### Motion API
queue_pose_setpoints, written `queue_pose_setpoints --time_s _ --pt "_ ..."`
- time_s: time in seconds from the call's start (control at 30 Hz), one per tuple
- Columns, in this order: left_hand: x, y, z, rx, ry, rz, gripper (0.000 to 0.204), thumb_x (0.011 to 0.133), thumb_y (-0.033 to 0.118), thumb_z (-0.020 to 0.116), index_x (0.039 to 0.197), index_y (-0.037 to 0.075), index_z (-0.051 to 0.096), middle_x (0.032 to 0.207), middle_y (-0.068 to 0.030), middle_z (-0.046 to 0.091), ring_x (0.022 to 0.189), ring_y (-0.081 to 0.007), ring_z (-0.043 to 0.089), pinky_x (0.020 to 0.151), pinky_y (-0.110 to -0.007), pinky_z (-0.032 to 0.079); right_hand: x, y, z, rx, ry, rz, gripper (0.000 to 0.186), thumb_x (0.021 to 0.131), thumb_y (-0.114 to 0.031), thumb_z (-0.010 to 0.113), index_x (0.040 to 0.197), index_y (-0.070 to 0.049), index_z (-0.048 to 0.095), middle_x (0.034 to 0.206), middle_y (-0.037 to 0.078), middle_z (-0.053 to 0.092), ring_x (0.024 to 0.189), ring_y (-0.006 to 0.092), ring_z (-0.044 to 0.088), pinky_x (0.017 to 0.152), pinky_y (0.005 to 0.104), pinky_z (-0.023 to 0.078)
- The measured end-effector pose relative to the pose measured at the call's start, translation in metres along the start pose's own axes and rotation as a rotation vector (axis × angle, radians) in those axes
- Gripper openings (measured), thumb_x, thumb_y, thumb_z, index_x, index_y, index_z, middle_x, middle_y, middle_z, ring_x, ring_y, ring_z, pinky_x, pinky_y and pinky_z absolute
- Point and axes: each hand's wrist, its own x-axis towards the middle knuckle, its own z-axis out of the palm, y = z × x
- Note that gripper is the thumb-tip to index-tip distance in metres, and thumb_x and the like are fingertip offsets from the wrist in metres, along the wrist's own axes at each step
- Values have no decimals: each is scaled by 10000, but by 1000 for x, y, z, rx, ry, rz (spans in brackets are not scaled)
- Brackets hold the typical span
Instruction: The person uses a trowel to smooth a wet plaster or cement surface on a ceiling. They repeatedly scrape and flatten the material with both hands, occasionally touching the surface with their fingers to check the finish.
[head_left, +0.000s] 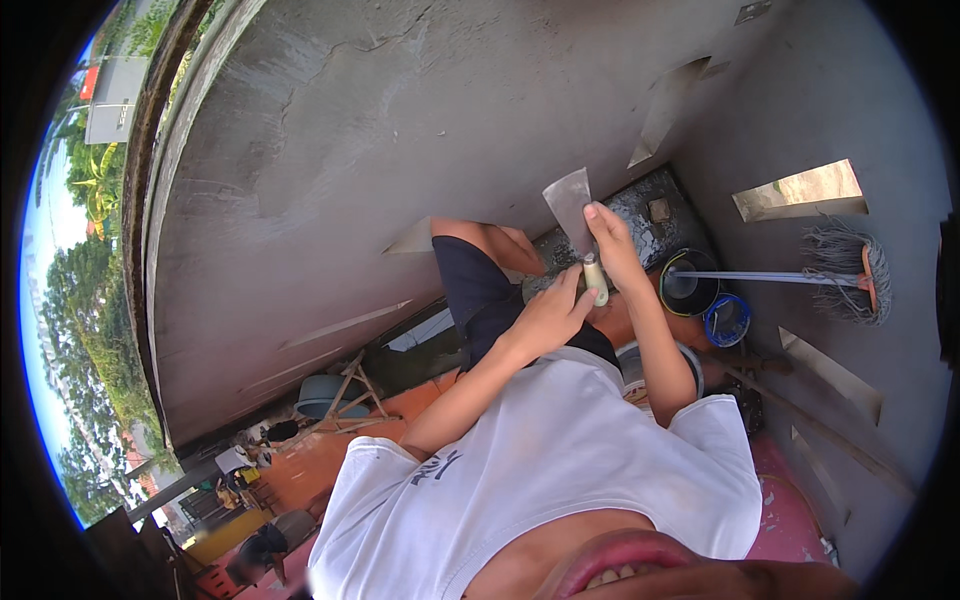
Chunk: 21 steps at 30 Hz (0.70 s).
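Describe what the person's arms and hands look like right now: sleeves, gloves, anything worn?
Both hands are bare: no gloves on the left hand or the right hand, and no watch, band or ring that I can make out. The forearms are uncovered. The short sleeves of a white T-shirt end above the elbows.

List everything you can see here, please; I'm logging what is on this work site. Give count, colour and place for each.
putty knife: one, grey metal blade with pale handle, held up at centre before the wall
wall: one, grey plaster, filling the upper picture
mop: one, grey strands and pale pole, at right
black bucket: one, right of the hands
blue tub: one, beside the black bucket
grey basin: one, lower left by a wooden stand
floor: orange-red, below
left hand: one, gripping the handle
right hand: one, fingers on the blade and handle
white T-shirt: one, at bottom
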Motion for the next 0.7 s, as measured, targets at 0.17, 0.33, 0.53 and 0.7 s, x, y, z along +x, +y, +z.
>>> queue_pose_setpoints --time_s 0.17,0.33,0.53,0.7 --pt "-25 -15 -16 -63 59 222 455 950 214 624 1341 -8 553 1520 -234 388 1388 -399 431 1135 -470 366 -184 223 -163 39 640 807 330 1060 -327 395 977 -52 558 727 54 559 441 144 496 390 291 405" --pt "-4 20 -151 560 1326 704 592 955 186 548 1476 -35 374 1613 -301 81 1512 -473 57 1194 -596 137 -279 212 -177 168 892 782 111 958 -163 516 964 -54 536 756 62 536 561 165 540 456 318 468" --pt "75 22 -115 923 822 534 677 990 341 471 1563 37 278 1667 -155 163 1540 -362 114 1212 -618 29 -205 174 -149 335 707 516 82 959 -81 506 1012 -28 540 834 72 565 648 174 586 562 323 536" --pt "75 15 -75 635 419 902 569 910 150 599 1468 193 499 1616 -104 327 1486 -274 322 1219 -581 166 -169 94 -111 353 504 402 177 976 -97 520 1143 -38 508 830 87 602 603 169 593 525 309 530"
